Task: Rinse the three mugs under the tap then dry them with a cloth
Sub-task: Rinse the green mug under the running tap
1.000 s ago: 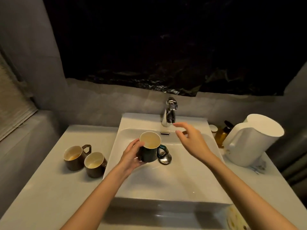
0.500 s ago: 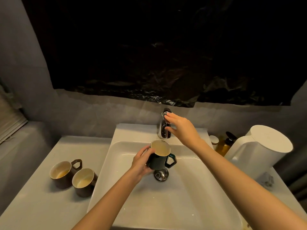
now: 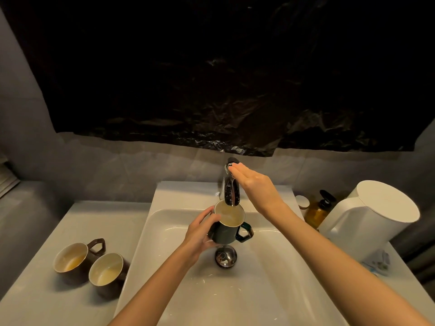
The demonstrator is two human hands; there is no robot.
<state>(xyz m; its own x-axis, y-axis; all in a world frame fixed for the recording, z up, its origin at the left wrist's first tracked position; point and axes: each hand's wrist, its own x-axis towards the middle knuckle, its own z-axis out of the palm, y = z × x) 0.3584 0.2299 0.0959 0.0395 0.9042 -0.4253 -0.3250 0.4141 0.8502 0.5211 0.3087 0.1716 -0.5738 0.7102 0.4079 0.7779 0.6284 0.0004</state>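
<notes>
Head view: the left hand (image 3: 200,232) has its grip wrapped round the dark green mug (image 3: 224,230), upright over the sink (image 3: 259,290) under the tap spout (image 3: 231,194), the right hand (image 3: 255,184) rests its grip flat, fingers straight, on the tap lever (image 3: 230,163), and two brown mugs (image 3: 73,257) (image 3: 107,274) stand on the table (image 3: 47,307) at left.

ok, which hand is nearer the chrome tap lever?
Right. The right hand has straight fingers touching the chrome tap lever. The left hand is lower, gripping the dark green ceramic mug under the spout.
</notes>
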